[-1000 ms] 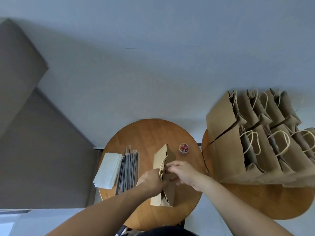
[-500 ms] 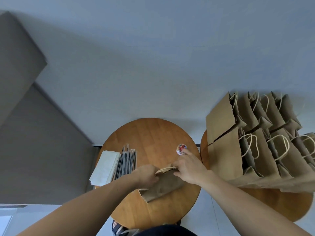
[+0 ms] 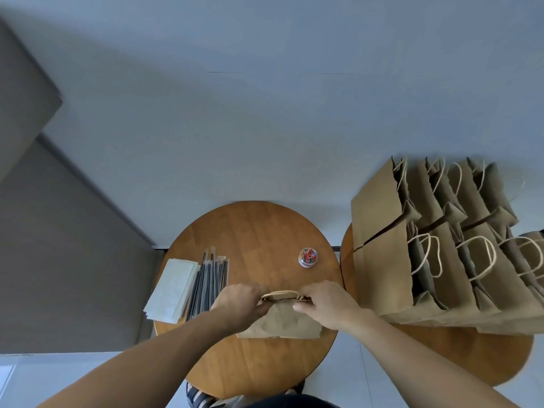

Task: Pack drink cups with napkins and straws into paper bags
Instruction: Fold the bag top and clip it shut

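A brown paper bag (image 3: 281, 322) stands on the round wooden table (image 3: 253, 231), its broad side facing me. My left hand (image 3: 240, 304) grips the left end of its top edge, and my right hand (image 3: 326, 304) grips the right end, thumb on the near face. The bag's mouth shows as a narrow slit between my hands. A stack of white napkins (image 3: 172, 290) lies at the table's left edge, with a bundle of dark wrapped straws (image 3: 210, 278) beside it. No drink cup is in view.
A small clear jar of coloured paper clips (image 3: 307, 257) stands right of the table's middle. On a second round table (image 3: 459, 351) to the right stand several brown paper bags (image 3: 382, 260) with cord handles, close to my right forearm. A grey wall lies behind.
The bag has turned from edge-on and tilted to square-on, its broad side facing me. Both hands moved apart to the two ends of its top edge.
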Demonstrator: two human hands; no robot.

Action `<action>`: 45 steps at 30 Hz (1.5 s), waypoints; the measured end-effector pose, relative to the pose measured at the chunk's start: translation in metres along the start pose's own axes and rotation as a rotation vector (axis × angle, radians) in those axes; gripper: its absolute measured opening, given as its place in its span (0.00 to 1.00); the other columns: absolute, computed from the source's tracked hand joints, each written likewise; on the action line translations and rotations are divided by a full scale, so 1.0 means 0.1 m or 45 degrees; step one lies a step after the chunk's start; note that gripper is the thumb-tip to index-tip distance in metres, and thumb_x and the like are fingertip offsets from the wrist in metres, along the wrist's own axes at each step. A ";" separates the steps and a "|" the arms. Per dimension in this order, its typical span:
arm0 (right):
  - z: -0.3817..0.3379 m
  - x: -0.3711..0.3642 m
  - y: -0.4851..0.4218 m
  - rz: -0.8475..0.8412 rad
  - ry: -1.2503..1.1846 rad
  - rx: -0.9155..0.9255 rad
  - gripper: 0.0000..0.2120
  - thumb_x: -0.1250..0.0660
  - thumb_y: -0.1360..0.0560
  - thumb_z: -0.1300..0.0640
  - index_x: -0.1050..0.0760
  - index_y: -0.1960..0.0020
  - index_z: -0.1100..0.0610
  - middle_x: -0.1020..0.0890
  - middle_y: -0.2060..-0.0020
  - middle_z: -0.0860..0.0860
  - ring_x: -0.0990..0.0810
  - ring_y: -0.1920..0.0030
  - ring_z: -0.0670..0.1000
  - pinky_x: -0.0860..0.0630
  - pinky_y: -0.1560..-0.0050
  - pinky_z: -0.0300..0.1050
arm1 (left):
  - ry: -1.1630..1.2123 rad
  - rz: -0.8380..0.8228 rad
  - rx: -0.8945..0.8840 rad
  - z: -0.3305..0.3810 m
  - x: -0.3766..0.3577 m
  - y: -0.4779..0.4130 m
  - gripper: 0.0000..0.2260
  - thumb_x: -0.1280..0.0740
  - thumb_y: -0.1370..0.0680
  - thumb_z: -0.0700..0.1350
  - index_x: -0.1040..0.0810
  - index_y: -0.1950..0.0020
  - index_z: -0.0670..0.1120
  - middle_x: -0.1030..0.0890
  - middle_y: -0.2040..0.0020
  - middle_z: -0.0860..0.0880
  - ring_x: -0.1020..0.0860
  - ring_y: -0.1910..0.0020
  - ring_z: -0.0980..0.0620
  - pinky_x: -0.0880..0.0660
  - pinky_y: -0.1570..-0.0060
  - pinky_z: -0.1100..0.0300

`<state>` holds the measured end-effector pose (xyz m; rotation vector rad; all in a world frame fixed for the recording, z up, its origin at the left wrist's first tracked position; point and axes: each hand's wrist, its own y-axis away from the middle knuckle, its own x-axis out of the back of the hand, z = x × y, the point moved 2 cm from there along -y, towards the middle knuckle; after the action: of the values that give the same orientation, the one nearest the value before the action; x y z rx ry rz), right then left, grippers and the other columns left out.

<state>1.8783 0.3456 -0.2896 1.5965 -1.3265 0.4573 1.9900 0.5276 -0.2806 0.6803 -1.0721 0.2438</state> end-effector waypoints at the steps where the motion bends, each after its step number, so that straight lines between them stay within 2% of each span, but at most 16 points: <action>1: 0.02 0.04 -0.01 -0.052 -0.162 -0.041 0.12 0.35 0.25 0.40 0.27 0.63 0.44 0.23 0.67 0.42 0.24 0.64 0.43 0.34 0.64 0.36 | 0.023 -0.015 -0.005 -0.02 0.00 -0.01 0.13 0.41 0.18 0.58 0.22 0.42 0.55 0.19 0.54 0.53 0.21 0.57 0.50 0.27 0.61 0.56; 4: 0.14 0.16 -0.11 -0.098 -0.691 -0.126 0.06 0.33 0.27 0.46 0.17 0.55 0.45 0.16 0.59 0.41 0.19 0.56 0.41 0.25 0.56 0.37 | 0.084 -0.051 0.046 -0.10 0.03 -0.07 0.12 0.40 0.19 0.59 0.24 0.57 0.56 0.25 0.66 0.55 0.28 0.69 0.55 0.35 0.70 0.59; 5: 0.21 0.19 -0.17 -0.062 -0.784 -0.181 0.08 0.34 0.25 0.51 0.17 0.52 0.48 0.15 0.57 0.43 0.17 0.55 0.43 0.23 0.54 0.39 | 0.106 -0.059 0.069 -0.10 0.06 -0.10 0.15 0.40 0.19 0.59 0.30 0.63 0.57 0.29 0.70 0.55 0.32 0.72 0.57 0.38 0.72 0.60; 7: 0.38 0.25 -0.33 0.007 -0.757 -0.314 0.10 0.37 0.22 0.56 0.17 0.48 0.54 0.15 0.55 0.48 0.16 0.56 0.48 0.18 0.52 0.45 | 0.136 -0.087 0.077 -0.10 0.09 -0.18 0.18 0.40 0.19 0.60 0.37 0.67 0.59 0.32 0.73 0.55 0.35 0.74 0.58 0.41 0.74 0.61; 9: 0.57 0.26 -0.52 0.046 -0.447 -0.392 0.13 0.40 0.21 0.57 0.19 0.48 0.61 0.16 0.53 0.57 0.17 0.54 0.56 0.21 0.50 0.54 | 0.181 -0.134 0.065 -0.09 0.09 -0.28 0.14 0.41 0.18 0.60 0.28 0.63 0.59 0.32 0.72 0.55 0.33 0.73 0.58 0.39 0.73 0.60; 10: 0.65 0.25 -0.61 0.058 -0.315 -0.421 0.13 0.41 0.21 0.58 0.20 0.48 0.63 0.17 0.52 0.59 0.18 0.52 0.58 0.21 0.50 0.56 | 0.203 -0.161 0.056 -0.09 0.09 -0.32 0.13 0.41 0.18 0.60 0.22 0.56 0.57 0.30 0.71 0.55 0.31 0.71 0.56 0.36 0.71 0.58; 11: 0.72 0.25 -0.70 0.077 -0.222 -0.449 0.13 0.41 0.21 0.58 0.19 0.49 0.63 0.17 0.52 0.59 0.19 0.51 0.59 0.22 0.50 0.55 | 0.222 -0.190 0.057 -0.08 0.08 -0.36 0.15 0.42 0.18 0.60 0.19 0.49 0.54 0.29 0.69 0.54 0.28 0.68 0.53 0.32 0.68 0.56; 13: 0.85 0.24 -0.87 0.097 -0.104 -0.478 0.12 0.41 0.22 0.59 0.19 0.52 0.60 0.17 0.53 0.57 0.19 0.52 0.57 0.22 0.53 0.51 | 0.258 -0.247 0.082 -0.10 0.05 -0.43 0.19 0.42 0.18 0.60 0.19 0.44 0.49 0.24 0.66 0.51 0.23 0.63 0.49 0.27 0.61 0.52; 16: 1.00 0.18 -1.14 0.075 0.016 -0.448 0.11 0.42 0.21 0.59 0.22 0.55 0.56 0.18 0.56 0.54 0.20 0.54 0.54 0.23 0.56 0.46 | 0.322 -0.286 0.092 -0.13 0.04 -0.52 0.17 0.41 0.18 0.59 0.19 0.43 0.49 0.19 0.60 0.49 0.22 0.61 0.50 0.24 0.55 0.51; 20: 1.18 0.01 -1.49 0.089 0.090 -0.368 0.11 0.41 0.20 0.57 0.20 0.47 0.56 0.17 0.53 0.54 0.20 0.51 0.55 0.20 0.53 0.49 | 0.476 -0.307 0.091 -0.23 0.04 -0.63 0.11 0.37 0.18 0.54 0.18 0.43 0.51 0.16 0.52 0.50 0.20 0.53 0.51 0.24 0.48 0.52; 26: 1.33 -0.24 -1.86 0.036 0.292 -0.304 0.08 0.34 0.26 0.60 0.18 0.51 0.57 0.17 0.61 0.54 0.18 0.59 0.56 0.18 0.57 0.52 | 0.544 -0.282 0.106 -0.30 -0.04 -0.72 0.10 0.36 0.19 0.52 0.17 0.43 0.52 0.15 0.52 0.53 0.20 0.53 0.54 0.24 0.49 0.57; 30: 1.36 -0.31 -1.99 -0.048 0.430 -0.339 0.06 0.35 0.26 0.57 0.19 0.55 0.54 0.21 0.68 0.49 0.21 0.66 0.50 0.19 0.61 0.47 | 0.532 -0.288 0.099 -0.31 -0.11 -0.69 0.11 0.37 0.18 0.54 0.18 0.43 0.54 0.16 0.53 0.53 0.21 0.56 0.55 0.24 0.51 0.57; 33: 1.36 -0.31 -2.02 -0.094 0.448 -0.362 0.06 0.35 0.25 0.57 0.19 0.56 0.55 0.20 0.67 0.50 0.20 0.66 0.50 0.19 0.60 0.46 | 0.524 -0.271 0.095 -0.32 -0.12 -0.69 0.12 0.37 0.18 0.55 0.18 0.43 0.53 0.16 0.53 0.52 0.21 0.55 0.54 0.24 0.53 0.57; 37: 1.32 -0.27 -2.01 -0.118 0.462 -0.368 0.07 0.36 0.24 0.59 0.18 0.53 0.55 0.19 0.64 0.50 0.20 0.64 0.50 0.18 0.58 0.44 | 0.540 -0.224 0.103 -0.32 -0.11 -0.71 0.10 0.36 0.19 0.55 0.17 0.45 0.55 0.21 0.61 0.61 0.24 0.59 0.57 0.30 0.60 0.64; 41: 1.36 -0.26 -1.96 -0.063 0.412 -0.360 0.09 0.38 0.21 0.57 0.20 0.47 0.55 0.17 0.57 0.52 0.19 0.58 0.52 0.19 0.54 0.47 | 0.552 -0.253 0.107 -0.32 -0.10 -0.69 0.10 0.37 0.19 0.55 0.17 0.45 0.56 0.22 0.61 0.63 0.25 0.60 0.60 0.26 0.56 0.59; 45: 1.42 -0.28 -1.92 -0.014 0.427 -0.293 0.13 0.36 0.22 0.51 0.24 0.39 0.54 0.18 0.53 0.51 0.21 0.55 0.51 0.22 0.56 0.44 | 0.545 -0.290 0.099 -0.30 -0.08 -0.68 0.10 0.37 0.18 0.54 0.18 0.43 0.56 0.16 0.52 0.56 0.21 0.54 0.56 0.23 0.50 0.55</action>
<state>2.0014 0.2279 -0.4592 1.2726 -1.0726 0.5204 2.0417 0.4948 -0.3235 0.7717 -0.5737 0.2223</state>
